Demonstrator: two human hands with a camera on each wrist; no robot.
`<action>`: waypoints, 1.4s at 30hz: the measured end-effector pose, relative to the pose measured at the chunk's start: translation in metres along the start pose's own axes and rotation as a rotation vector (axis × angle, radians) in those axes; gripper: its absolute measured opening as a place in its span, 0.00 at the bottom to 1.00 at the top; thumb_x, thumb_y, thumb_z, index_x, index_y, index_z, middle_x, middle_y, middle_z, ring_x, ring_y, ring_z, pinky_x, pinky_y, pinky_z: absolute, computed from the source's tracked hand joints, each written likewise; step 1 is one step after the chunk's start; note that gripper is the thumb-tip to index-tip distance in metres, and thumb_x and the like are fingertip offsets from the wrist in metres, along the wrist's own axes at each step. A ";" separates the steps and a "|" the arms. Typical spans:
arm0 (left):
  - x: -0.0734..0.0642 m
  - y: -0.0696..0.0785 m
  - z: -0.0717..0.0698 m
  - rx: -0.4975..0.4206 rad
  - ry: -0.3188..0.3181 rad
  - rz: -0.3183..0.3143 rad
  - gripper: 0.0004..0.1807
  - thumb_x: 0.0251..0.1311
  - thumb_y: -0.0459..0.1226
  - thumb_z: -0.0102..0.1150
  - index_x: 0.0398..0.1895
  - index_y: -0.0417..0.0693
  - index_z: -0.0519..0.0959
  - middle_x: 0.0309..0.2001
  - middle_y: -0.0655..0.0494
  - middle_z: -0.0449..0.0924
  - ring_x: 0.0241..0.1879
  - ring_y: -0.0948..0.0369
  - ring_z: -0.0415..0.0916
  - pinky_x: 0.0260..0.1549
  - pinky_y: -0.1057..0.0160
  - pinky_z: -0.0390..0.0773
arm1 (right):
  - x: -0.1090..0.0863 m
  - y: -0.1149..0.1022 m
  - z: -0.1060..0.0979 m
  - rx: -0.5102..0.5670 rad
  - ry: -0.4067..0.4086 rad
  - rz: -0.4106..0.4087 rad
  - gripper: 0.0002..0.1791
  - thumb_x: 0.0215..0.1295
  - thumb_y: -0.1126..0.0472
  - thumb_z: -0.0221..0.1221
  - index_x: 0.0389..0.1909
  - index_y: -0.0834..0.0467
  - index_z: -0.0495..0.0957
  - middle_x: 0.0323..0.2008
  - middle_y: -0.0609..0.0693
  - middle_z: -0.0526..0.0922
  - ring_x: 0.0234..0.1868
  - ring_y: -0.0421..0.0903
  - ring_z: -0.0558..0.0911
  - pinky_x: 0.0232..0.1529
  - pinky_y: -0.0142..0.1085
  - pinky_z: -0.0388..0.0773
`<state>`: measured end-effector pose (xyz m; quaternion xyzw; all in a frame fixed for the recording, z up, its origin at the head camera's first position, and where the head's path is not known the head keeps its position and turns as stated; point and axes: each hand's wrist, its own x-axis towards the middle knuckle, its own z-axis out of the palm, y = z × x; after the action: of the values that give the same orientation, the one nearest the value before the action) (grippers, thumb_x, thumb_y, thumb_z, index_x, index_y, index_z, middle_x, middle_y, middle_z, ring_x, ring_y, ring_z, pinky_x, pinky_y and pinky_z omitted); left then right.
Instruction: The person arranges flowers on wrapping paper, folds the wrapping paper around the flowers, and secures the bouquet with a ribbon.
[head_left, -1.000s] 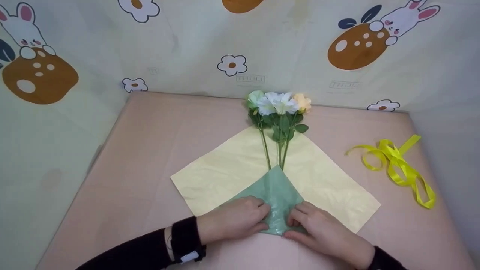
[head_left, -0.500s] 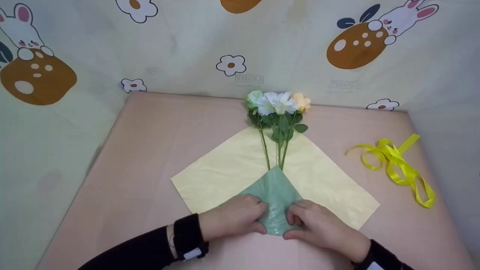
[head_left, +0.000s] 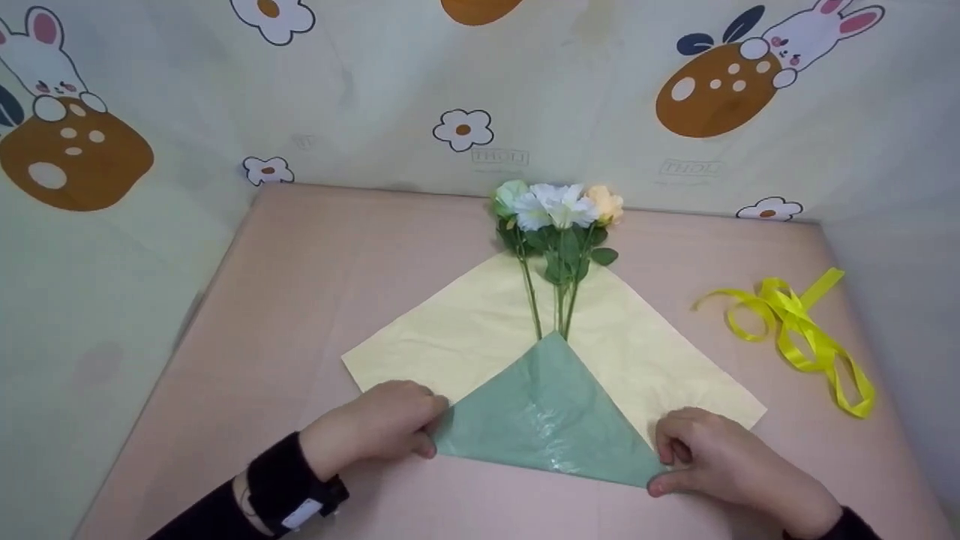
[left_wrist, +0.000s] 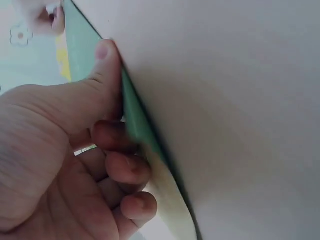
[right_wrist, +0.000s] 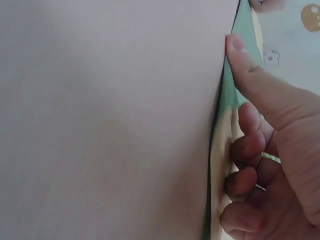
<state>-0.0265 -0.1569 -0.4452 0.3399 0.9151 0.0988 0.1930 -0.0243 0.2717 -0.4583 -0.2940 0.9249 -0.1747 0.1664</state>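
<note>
A sheet of wrapping paper (head_left: 427, 337), cream on one side, lies on the table with its near corner turned up as a green flap (head_left: 517, 420). Flower stems (head_left: 559, 307) run under the flap's tip, hiding their lower ends. White, pale green and peach blooms (head_left: 555, 206) lie past the paper's far corner. My left hand (head_left: 379, 420) pinches the left end of the folded edge, thumb along the crease in the left wrist view. At the right end, my right hand (head_left: 720, 454) pinches the fold between thumb and curled fingers (right_wrist: 247, 145).
A loose yellow ribbon (head_left: 799, 322) lies in loops on the right side of the pink-covered table (head_left: 300, 270). Behind and at the sides rises a pale cloth backdrop (head_left: 360, 97) printed with rabbits and flowers.
Both hands have slid apart along the fold, from near its middle to its left and right ends. More of the green flap shows between them. Flowers and ribbon stay put.
</note>
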 end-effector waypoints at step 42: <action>-0.025 -0.005 -0.008 0.029 0.063 0.061 0.19 0.40 0.47 0.67 0.32 0.54 0.68 0.26 0.67 0.63 0.26 0.65 0.63 0.29 0.64 0.66 | 0.000 -0.068 -0.022 -0.222 -0.013 -0.011 0.17 0.43 0.46 0.69 0.26 0.45 0.70 0.22 0.36 0.65 0.24 0.34 0.65 0.25 0.30 0.64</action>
<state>-0.0152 -0.1781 -0.4327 0.3673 0.9113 0.1019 0.1559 0.0001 0.2248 -0.4103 -0.3169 0.9357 -0.0703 0.1381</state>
